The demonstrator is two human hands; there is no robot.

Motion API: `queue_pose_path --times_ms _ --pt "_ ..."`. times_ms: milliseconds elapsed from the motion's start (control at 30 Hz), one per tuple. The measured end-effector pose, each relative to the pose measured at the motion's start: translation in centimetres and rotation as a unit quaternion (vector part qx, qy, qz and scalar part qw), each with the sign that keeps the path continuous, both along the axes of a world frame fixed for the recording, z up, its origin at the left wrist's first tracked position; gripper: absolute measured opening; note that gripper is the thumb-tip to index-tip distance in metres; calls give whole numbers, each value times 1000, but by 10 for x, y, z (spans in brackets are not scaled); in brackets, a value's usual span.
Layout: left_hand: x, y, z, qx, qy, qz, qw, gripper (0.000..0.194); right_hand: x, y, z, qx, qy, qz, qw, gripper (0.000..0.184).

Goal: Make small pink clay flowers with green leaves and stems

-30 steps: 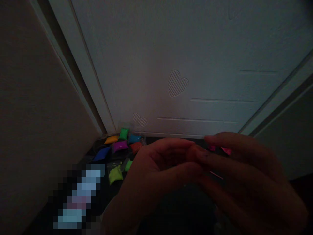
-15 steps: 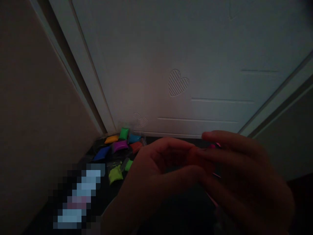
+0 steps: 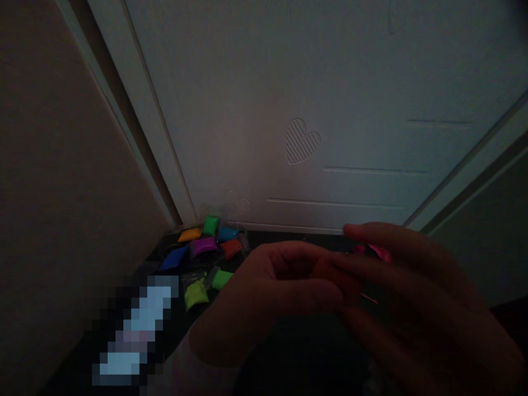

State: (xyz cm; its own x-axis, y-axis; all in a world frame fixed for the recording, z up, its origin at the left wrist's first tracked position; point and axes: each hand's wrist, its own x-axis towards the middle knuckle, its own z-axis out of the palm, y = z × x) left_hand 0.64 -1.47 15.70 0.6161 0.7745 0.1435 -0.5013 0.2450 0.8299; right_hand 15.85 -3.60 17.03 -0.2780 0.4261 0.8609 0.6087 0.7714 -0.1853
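Note:
In the lower middle of the dim head view, an orange-red lump of modelling clay [image 3: 341,279] sits between my two hands. My left hand [image 3: 268,294] is closed on its left side, thumb in front and fingers behind. My right hand [image 3: 429,302] grips the other side between thumb and fingers, with one finger raised off it. Much of the lump is hidden by the fingers, and its exact shape is too dark to tell. Behind the right fingers lie a bright pink piece [image 3: 380,253] and a thin pinkish stick [image 3: 369,298].
Several small bags of coloured clay lie on the dark surface at left, among them a purple bag [image 3: 203,245], a blue bag [image 3: 174,257] and a yellow-green bag [image 3: 196,295]. A pixelated bright object [image 3: 138,330] is nearer. A white panel [image 3: 231,110] with embossed hearts stands behind.
My right hand has shifted slightly right and down, showing more of the pink piece. My left hand has lowered a little, its thumb now lying flatter along the lump.

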Motion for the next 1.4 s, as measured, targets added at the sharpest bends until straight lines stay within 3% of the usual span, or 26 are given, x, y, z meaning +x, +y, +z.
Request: queue_pose_path --times_ms 100,200,700,967,1100,1400 --pt "-1 -1 4 5 27 61 998 22 -2 -1 1 39 -24 -55 997 26" --pt "-1 -3 10 12 75 95 993 20 -1 1 3 51 -60 -66 995 26" --pt "-1 -5 13 77 144 157 974 19 -1 9 -4 46 -13 20 999 26" --pt "-4 -5 24 70 158 69 983 24 -3 9 -1 32 -39 25 998 25" --pt "-4 -6 25 61 162 72 982 14 -2 10 -3 34 -30 27 999 25" --pt "-2 -6 18 51 154 93 982 18 -2 9 0 30 -37 31 998 22"
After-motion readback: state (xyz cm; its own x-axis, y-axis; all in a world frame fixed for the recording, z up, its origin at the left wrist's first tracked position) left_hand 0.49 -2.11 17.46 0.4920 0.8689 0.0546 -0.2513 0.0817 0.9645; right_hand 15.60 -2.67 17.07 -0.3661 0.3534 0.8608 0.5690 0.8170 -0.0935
